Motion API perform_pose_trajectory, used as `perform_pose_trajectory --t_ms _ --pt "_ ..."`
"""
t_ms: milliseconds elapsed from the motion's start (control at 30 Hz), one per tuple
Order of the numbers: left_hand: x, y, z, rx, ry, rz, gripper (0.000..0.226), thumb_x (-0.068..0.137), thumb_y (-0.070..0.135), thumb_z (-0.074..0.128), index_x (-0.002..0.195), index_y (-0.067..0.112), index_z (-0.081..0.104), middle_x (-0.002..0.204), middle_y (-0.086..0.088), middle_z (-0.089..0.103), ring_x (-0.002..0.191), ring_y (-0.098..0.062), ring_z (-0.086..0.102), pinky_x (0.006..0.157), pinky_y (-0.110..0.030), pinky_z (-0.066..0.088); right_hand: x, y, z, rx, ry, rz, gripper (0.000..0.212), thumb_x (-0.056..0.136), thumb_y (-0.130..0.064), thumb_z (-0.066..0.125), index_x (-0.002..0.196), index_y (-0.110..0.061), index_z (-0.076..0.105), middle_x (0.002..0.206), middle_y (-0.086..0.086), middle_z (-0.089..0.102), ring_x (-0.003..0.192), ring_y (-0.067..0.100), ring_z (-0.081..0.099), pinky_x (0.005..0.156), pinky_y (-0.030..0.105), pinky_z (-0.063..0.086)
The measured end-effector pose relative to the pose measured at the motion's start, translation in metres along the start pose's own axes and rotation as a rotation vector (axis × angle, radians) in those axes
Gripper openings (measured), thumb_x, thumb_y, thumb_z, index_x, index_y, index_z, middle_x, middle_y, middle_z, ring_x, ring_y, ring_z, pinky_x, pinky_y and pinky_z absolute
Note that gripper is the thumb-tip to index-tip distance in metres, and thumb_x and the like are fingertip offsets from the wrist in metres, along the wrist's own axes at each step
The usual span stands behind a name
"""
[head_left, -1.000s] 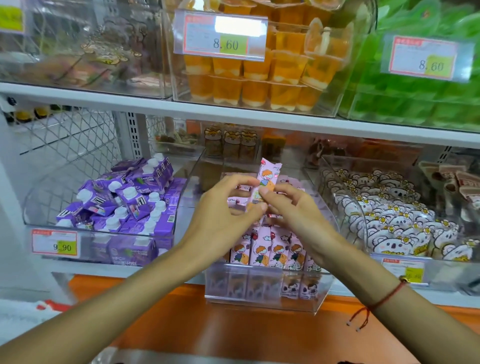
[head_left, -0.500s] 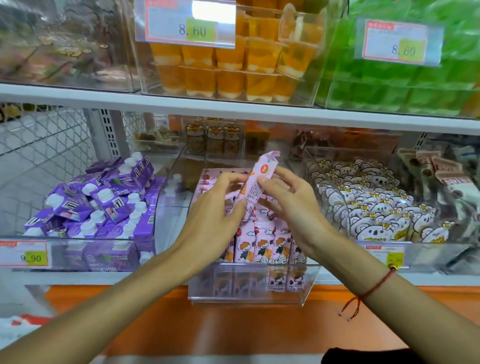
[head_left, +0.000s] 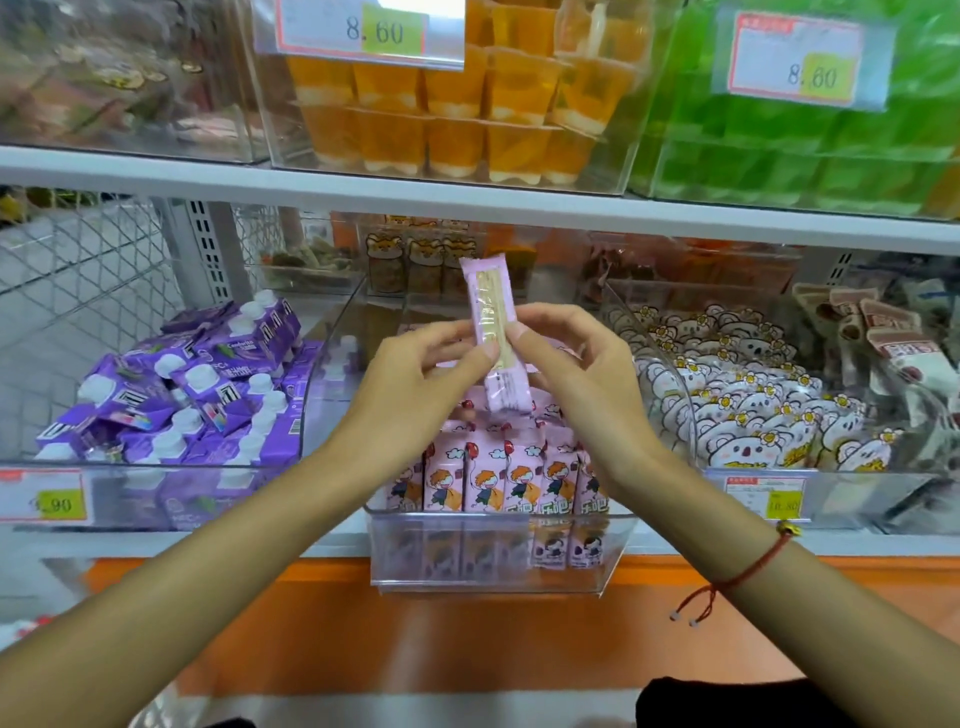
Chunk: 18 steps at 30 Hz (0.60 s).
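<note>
"Two thumb tips (head_left: 480, 358) are what I go by on my feed," I tell the desk. "The left hand (head_left: 415, 384) and the right hand (head_left: 582, 374) each pinch the pink packet (head_left: 491, 306) near its middle, thumb in front, the other fingers curled behind it. Both are clamped on it, one from each side."

"Where is it against the stock?"

"In the air, upright with a slight lean, its plain back with a pale strip turned to the camera. Its lower end hangs just above the row of matching packets (head_left: 509, 483) that stand face-out in the clear bin (head_left: 498, 525). It touches none of them that I can make out."

"So which step do you call it?"

"Checking or turning the packet before it goes in, I'd judge. The row shows its cartoon fronts; this one shows its back."

"And next?"

"My guess: roll it between the fingers until the printed face looks out, then lower it into a gap behind the front row. One hand could let go first. The bin is narrow, with purple cartons (head_left: 208, 379) in the bin on the left and koala packets (head_left: 753, 405) on the right, so the move wants a straight drop, not a sideways sweep. I can't tell how much room is left at the back; the hands hide it."
</note>
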<state>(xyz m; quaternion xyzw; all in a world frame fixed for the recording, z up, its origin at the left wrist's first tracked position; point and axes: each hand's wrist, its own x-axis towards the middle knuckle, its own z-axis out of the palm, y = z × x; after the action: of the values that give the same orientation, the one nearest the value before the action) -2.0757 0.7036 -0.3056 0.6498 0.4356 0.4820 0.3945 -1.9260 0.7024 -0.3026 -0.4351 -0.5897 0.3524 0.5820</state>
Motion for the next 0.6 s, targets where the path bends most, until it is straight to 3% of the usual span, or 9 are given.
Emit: perform_pose_trajectory --t_ms 100,233,400,467,600 --pt "-0.004 0.005 -0.001 -0.2 -0.079 -0.253 0.027 0.093 0.033 0.058 0.114 0.019 0.069 0.095 0.006 0.076 0.084 -0.003 0.07 0.057 -0.016 0.054 0.002 0.001 -0.001 0.01 0.003 0.108 0.024 0.086 -0.025 0.068 0.106 -0.012 0.067 0.098 0.001 0.071 0.085 0.011 0.067 0.065 0.016 0.051" --pt "-0.005 0.009 -0.003 -0.251 -0.09 -0.33 0.027 0.093 0.033 0.058 0.11 0.017 0.07 0.094 0.004 0.076 0.075 0.0 0.069 0.056 -0.016 0.053 0.002 0.002 -0.001 0.072 -0.094 0.25 0.031 0.088 -0.027 0.065 0.116 -0.013 0.064 0.099 0.008 0.073 0.086 0.017 0.068 0.065 0.017 0.053" --pt "-0.006 0.011 -0.002 -0.206 -0.081 -0.229 0.031 0.093 0.022 0.059 0.124 0.022 0.062 0.107 0.004 0.073 0.098 -0.007 0.069 0.077 -0.023 0.058 0.006 0.0 -0.005 0.083 -0.177 0.146 0.037 0.093 -0.016 0.057 0.13 -0.019 0.056 0.112 0.011 0.068 0.102 0.016 0.066 0.086 0.024 0.053" --pt "-0.005 0.014 -0.003 -0.21 -0.025 -0.169 0.036 0.09 0.012 0.063 0.124 0.023 0.06 0.113 0.005 0.071 0.103 -0.006 0.067 0.087 -0.023 0.055 0.005 -0.002 -0.005 0.074 -0.189 0.039 0.038 0.091 -0.009 0.058 0.127 -0.022 0.058 0.114 0.008 0.066 0.105 0.012 0.064 0.086 0.02 0.051" --pt "-0.004 0.015 -0.007 -0.17 0.011 -0.036 0.042 0.086 -0.005 0.062 0.119 0.021 0.06 0.116 0.007 0.067 0.109 -0.002 0.062 0.095 -0.015 0.048 0.002 -0.001 -0.004 0.073 -0.211 -0.099 0.038 0.085 0.002 0.063 0.114 -0.023 0.061 0.115 0.002 0.065 0.11 0.014 0.06 0.097 0.029 0.048"
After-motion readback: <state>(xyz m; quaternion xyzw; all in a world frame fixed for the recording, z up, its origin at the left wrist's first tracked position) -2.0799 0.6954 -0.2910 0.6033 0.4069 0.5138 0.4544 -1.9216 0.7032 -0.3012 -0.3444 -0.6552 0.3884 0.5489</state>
